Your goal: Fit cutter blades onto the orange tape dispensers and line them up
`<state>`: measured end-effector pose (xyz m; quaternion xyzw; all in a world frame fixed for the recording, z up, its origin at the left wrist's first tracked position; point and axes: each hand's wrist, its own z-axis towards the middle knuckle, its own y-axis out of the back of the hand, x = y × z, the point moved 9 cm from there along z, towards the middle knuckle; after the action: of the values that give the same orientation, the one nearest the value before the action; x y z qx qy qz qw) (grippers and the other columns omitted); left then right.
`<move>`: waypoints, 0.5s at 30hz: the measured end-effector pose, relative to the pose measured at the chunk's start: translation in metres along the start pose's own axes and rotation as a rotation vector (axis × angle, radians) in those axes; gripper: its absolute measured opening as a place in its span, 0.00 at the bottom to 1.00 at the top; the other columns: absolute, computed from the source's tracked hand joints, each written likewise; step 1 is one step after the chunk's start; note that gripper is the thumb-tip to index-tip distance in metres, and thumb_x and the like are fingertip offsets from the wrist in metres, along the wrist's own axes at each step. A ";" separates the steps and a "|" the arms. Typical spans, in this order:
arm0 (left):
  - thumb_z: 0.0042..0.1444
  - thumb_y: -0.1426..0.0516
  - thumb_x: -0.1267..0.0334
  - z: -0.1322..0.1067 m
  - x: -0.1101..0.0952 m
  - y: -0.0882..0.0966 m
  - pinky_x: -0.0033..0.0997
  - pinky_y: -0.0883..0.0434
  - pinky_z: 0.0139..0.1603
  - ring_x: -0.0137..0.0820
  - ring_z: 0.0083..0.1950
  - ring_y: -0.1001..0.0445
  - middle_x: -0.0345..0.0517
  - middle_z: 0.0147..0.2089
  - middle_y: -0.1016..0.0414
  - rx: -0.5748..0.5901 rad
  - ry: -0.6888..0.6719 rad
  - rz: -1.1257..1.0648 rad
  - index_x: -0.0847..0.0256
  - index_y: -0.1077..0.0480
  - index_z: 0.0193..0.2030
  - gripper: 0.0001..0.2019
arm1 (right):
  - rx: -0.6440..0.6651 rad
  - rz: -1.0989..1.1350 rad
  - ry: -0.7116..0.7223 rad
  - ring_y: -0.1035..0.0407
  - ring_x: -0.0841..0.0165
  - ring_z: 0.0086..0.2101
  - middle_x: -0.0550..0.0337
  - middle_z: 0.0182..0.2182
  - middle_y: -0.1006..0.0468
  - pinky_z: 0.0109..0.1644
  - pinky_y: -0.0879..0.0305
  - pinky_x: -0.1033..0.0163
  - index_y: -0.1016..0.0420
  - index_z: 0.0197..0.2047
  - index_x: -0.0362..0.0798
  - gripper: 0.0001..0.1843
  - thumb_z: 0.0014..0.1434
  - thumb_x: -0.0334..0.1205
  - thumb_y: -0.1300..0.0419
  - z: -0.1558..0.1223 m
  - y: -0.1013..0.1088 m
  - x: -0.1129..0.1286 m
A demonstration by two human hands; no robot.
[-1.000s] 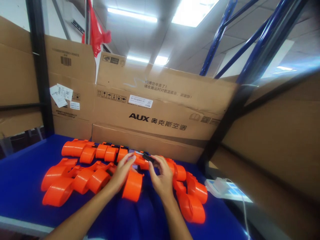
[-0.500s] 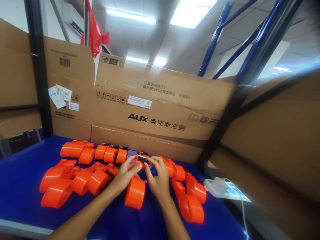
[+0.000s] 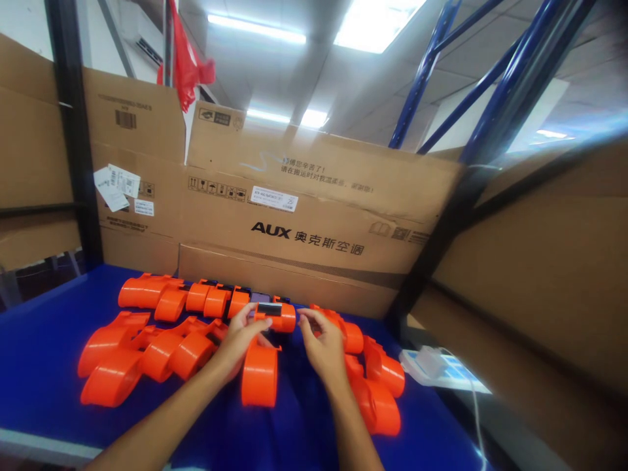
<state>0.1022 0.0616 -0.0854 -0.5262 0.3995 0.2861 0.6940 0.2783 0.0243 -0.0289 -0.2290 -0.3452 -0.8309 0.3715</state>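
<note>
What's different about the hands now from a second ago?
The right hand let go of the black strip and moved right. The left hand still holds the orange piece. The orange rings at left and the cardboard stayed put.

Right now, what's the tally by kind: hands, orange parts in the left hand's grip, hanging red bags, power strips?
Hands, left hand and right hand: 2
Held orange part: 1
Red bag: 1
Power strip: 1
Total: 5
</note>
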 end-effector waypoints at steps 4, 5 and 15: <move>0.44 0.32 0.56 0.000 0.000 0.003 0.28 0.29 0.22 0.33 0.19 0.24 0.38 0.27 0.24 -0.037 0.000 -0.004 0.60 0.37 0.51 0.29 | 0.230 -0.484 -0.028 0.26 0.57 0.36 0.52 0.30 0.20 0.43 0.33 0.54 0.20 0.31 0.49 0.06 0.55 0.35 0.40 -0.008 -0.015 -0.026; 0.44 0.32 0.56 0.000 0.000 0.002 0.28 0.30 0.22 0.33 0.18 0.24 0.38 0.27 0.24 -0.035 0.004 -0.005 0.60 0.37 0.51 0.30 | 0.266 -0.570 -0.051 0.26 0.55 0.37 0.51 0.30 0.21 0.43 0.34 0.53 0.20 0.31 0.49 0.05 0.54 0.34 0.38 -0.011 -0.017 -0.033; 0.41 0.30 0.54 -0.002 -0.001 0.000 0.28 0.30 0.22 0.35 0.19 0.24 0.34 0.22 0.29 -0.042 0.038 0.015 0.62 0.37 0.55 0.36 | 0.330 -0.798 -0.093 0.27 0.51 0.45 0.48 0.37 0.22 0.48 0.36 0.51 0.18 0.39 0.51 0.09 0.52 0.38 0.33 -0.021 -0.023 -0.050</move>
<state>0.1013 0.0596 -0.0850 -0.5432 0.4106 0.2897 0.6727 0.2893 0.0430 -0.0838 -0.0522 -0.5511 -0.8320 0.0367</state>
